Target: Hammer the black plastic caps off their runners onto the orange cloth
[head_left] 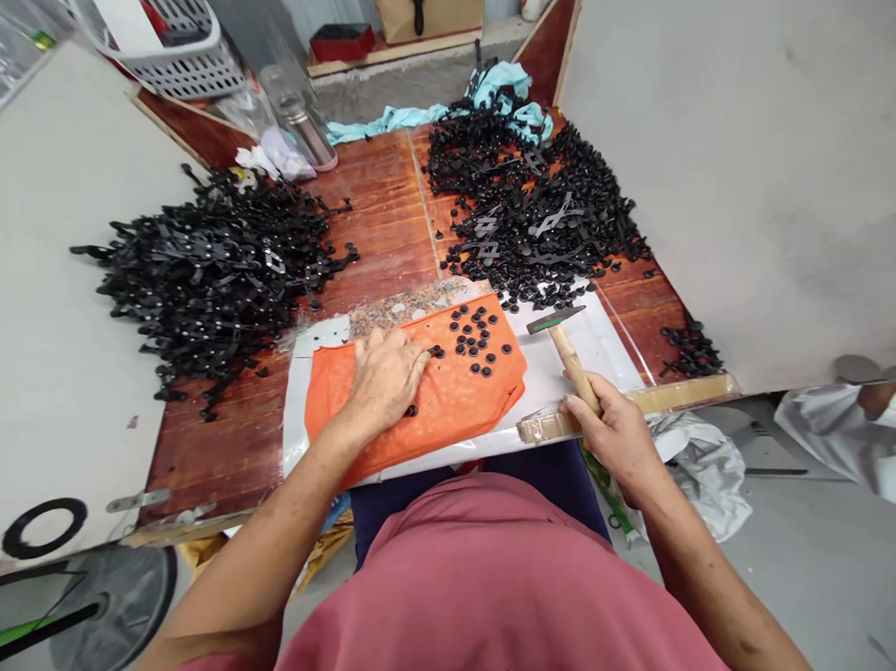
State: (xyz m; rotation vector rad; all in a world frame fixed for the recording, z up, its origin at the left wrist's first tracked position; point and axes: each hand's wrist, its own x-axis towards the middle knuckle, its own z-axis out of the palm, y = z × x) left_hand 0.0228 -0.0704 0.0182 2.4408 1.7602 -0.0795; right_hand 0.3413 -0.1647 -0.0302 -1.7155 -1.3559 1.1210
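Note:
My right hand (618,432) grips the wooden handle of a hammer (569,354). Its dark head, with a green stripe, is raised just right of a folded orange cloth (393,433). On that cloth rests my left hand (386,379), fingers bent and thumb pressed in, at a small black plastic part (437,351); its fingertips are partly hidden. Another small black round piece (411,411) shows beside the palm. Several round black button-like pieces (475,344) lie scattered on the cloth's right half.
A large heap of linked black plastic parts (219,267) covers the table's left. On the right lies another heap of black pieces (553,200), with a small pile (689,351) near the right edge. A steel flask (306,133) and light-blue cloth (392,123) are at the back.

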